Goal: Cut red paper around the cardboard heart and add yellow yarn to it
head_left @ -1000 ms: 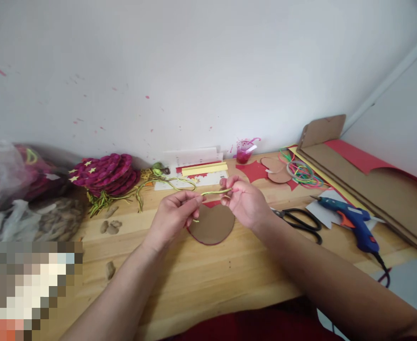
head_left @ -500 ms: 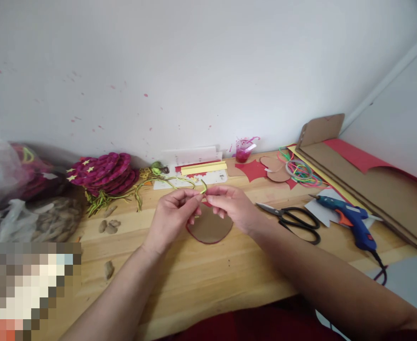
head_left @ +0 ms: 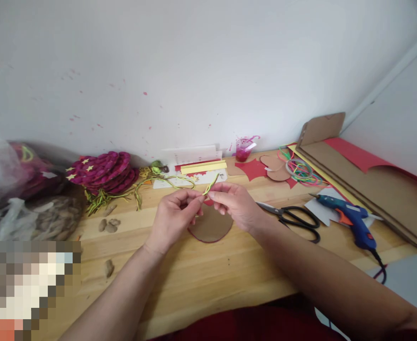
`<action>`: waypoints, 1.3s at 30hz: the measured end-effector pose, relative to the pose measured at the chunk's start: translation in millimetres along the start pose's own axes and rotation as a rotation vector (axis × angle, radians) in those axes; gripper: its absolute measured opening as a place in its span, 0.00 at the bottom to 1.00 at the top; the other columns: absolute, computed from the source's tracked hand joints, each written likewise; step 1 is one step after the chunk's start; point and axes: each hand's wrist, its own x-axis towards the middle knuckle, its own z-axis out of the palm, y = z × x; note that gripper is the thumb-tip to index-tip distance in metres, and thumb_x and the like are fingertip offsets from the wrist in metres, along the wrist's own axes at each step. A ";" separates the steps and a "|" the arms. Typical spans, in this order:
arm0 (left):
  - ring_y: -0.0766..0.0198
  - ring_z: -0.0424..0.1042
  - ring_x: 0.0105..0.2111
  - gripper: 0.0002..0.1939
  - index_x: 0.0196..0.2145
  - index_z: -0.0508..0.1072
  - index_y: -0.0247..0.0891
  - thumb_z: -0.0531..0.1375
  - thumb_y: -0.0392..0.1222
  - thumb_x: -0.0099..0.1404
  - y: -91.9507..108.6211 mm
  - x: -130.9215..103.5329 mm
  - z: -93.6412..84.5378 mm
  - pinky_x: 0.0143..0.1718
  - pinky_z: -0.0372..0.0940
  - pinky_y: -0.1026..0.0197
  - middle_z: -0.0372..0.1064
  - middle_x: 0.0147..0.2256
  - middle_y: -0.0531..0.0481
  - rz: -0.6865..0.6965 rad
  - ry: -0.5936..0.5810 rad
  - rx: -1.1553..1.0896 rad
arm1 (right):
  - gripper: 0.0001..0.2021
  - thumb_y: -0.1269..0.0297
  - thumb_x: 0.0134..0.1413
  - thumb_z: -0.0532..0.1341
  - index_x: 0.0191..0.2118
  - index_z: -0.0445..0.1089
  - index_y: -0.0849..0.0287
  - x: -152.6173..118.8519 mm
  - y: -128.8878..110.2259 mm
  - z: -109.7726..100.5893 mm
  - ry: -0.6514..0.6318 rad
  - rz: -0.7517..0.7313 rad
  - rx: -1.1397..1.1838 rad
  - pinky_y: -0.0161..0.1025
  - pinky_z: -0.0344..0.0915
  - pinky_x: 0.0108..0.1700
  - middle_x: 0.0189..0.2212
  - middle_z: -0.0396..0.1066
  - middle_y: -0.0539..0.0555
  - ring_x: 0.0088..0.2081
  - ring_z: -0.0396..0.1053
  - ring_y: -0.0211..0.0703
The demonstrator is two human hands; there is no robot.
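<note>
My left hand [head_left: 177,214] and my right hand [head_left: 232,204] meet fingertip to fingertip over the middle of the table. Both pinch a short length of yellow-green yarn [head_left: 211,184], whose loose ends stick up to the right between the fingers. Below the hands lies a round cardboard disc [head_left: 210,227] with a dark red edge; the hands cover its upper part. A scrap of red shows at its top, partly hidden by my fingers.
Black-handled scissors [head_left: 293,220] and a blue glue gun [head_left: 352,215] lie at right. Peanuts [head_left: 109,226], purple-painted discs [head_left: 103,170] with yarn tassels, and a plastic bag [head_left: 48,220] stand left. A cup of magenta paint [head_left: 243,150] sits by the wall, cardboard sheets [head_left: 378,189] far right.
More of the yarn's ends now stands out above my fingertips, pointing up and right. The hands have barely shifted, and the disc stays below them.
</note>
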 end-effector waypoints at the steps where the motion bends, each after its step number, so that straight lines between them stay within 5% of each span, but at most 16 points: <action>1: 0.72 0.63 0.17 0.12 0.35 0.79 0.35 0.67 0.49 0.63 0.5 -0.2 0.0 0.18 0.60 0.70 0.71 0.22 0.52 0.000 0.000 0.001 | 0.13 0.58 0.41 0.72 0.28 0.73 0.59 0.0 -0.1 -0.1 -0.001 0.003 -0.001 0.33 0.50 0.23 0.21 0.68 0.47 0.22 0.60 0.33; 22: 0.77 0.58 0.14 0.13 0.33 0.78 0.33 0.70 0.47 0.58 1.0 3.7 -1.0 0.14 0.48 0.72 0.69 0.21 0.53 -0.242 -0.040 -0.347 | 0.10 0.60 0.44 0.70 0.30 0.71 0.58 -1.2 1.1 -1.1 -0.003 0.017 0.069 0.34 0.52 0.24 0.25 0.69 0.48 0.24 0.62 0.34; 39: 0.77 0.57 0.15 0.10 0.32 0.77 0.33 0.68 0.44 0.58 -0.4 1.3 -0.3 0.16 0.47 0.73 0.67 0.20 0.54 -0.211 -0.044 -0.308 | 0.09 0.63 0.41 0.68 0.29 0.70 0.58 -1.8 0.0 1.4 0.004 0.000 0.049 0.35 0.54 0.24 0.24 0.71 0.48 0.23 0.63 0.34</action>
